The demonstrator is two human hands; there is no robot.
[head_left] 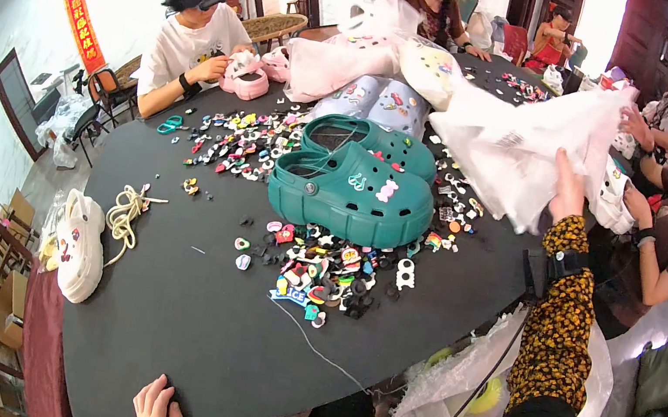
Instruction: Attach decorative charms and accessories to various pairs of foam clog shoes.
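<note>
My right hand (568, 188) reaches out over the right side of the table, closed on the edge of a white plastic bag (500, 139). The bag hangs spread and crumpled above the tabletop; its contents cannot be made out. My left hand (160, 411) rests at the table's near edge, fingers apart and holding nothing. In the middle stands a pair of green clogs (355, 190), with a few charms on the front one. Loose shoe charms (327, 274) lie heaped in front of the clogs, and more charms (252, 142) spread behind them to the left.
A white clog (80, 247) and a coiled cream cord (125, 218) lie at the left. Lilac clogs (374, 102) and filled bags (340, 68) stand behind the green pair. Teal-handled scissors (170, 125) lie far left. Several co-workers sit around the table. A clear bag (451, 405) hangs by the near right edge.
</note>
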